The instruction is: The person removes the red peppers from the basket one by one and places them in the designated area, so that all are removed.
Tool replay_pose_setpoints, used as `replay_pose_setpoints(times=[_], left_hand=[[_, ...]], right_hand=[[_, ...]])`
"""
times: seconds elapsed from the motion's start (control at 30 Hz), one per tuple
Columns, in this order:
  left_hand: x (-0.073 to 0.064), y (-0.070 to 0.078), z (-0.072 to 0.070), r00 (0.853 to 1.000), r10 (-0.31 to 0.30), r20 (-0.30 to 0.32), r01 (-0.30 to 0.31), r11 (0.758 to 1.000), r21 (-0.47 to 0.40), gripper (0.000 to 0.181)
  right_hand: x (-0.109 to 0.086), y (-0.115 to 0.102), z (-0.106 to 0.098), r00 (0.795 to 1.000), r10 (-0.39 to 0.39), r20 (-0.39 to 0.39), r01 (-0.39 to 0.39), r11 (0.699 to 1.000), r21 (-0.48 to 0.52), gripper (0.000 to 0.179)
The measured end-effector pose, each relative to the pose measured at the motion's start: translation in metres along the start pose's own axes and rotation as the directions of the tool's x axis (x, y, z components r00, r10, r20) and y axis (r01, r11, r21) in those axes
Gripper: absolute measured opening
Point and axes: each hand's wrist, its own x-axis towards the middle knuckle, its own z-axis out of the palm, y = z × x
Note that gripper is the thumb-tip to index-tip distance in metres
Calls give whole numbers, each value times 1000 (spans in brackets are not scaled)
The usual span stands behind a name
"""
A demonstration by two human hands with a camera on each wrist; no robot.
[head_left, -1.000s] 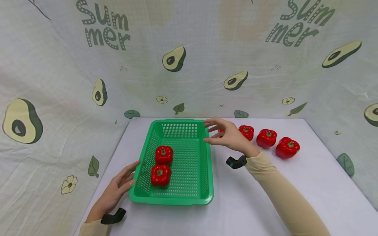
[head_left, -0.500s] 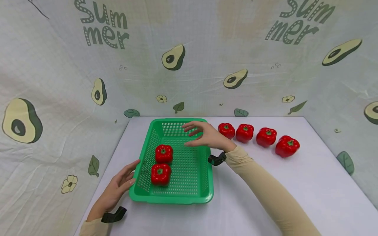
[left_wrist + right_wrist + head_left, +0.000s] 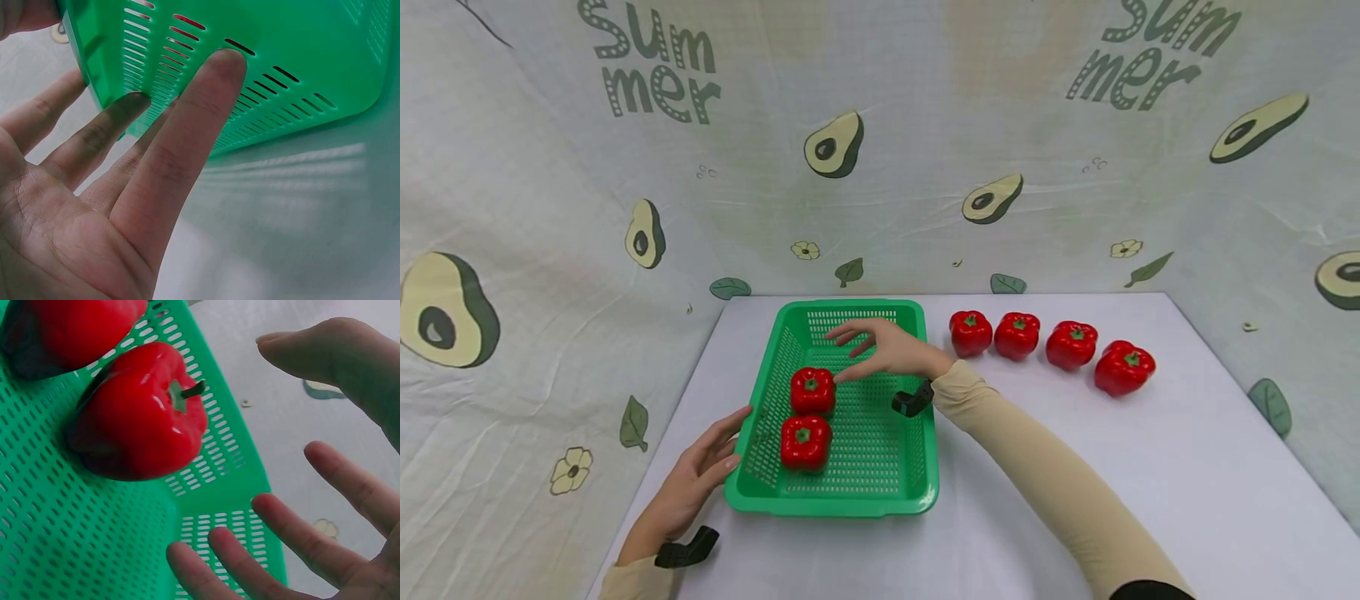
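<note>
Two red bell peppers lie in the left half of a green plastic basket point(image 3: 880, 507): a farther pepper point(image 3: 812, 392) and a nearer pepper point(image 3: 806, 444). Over the basket hovers my right hand point(image 3: 891, 348), fingers spread and holding nothing, close to the farther pepper. In the right wrist view that pepper point(image 3: 147, 415) shows its green stem, apart from the fingertips point(image 3: 265, 503). My left hand point(image 3: 688, 479) touches the basket's left side from outside. Its fingertips point(image 3: 226, 61) rest on the slotted wall in the left wrist view, the fingers fairly straight.
Right of the basket, several more red peppers stand in a slanting row on the white table point(image 3: 1037, 467), among them a near-basket pepper point(image 3: 971, 334) and a rightmost pepper point(image 3: 1124, 368). A printed cloth point(image 3: 917, 150) hangs behind and at both sides.
My right hand has moved left from the basket's right rim to above its inside, near the farther pepper. The left hand stays at the basket's side. The view has shifted slightly.
</note>
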Motion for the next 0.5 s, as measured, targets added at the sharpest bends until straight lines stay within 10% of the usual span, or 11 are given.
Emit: replay_pose_setpoints(times=[0.5], left_hand=[[0, -2, 0, 999, -41, -22, 41, 999, 10, 60]], right_hand=[[29, 15, 21, 990, 77, 120, -79, 997, 10, 64]])
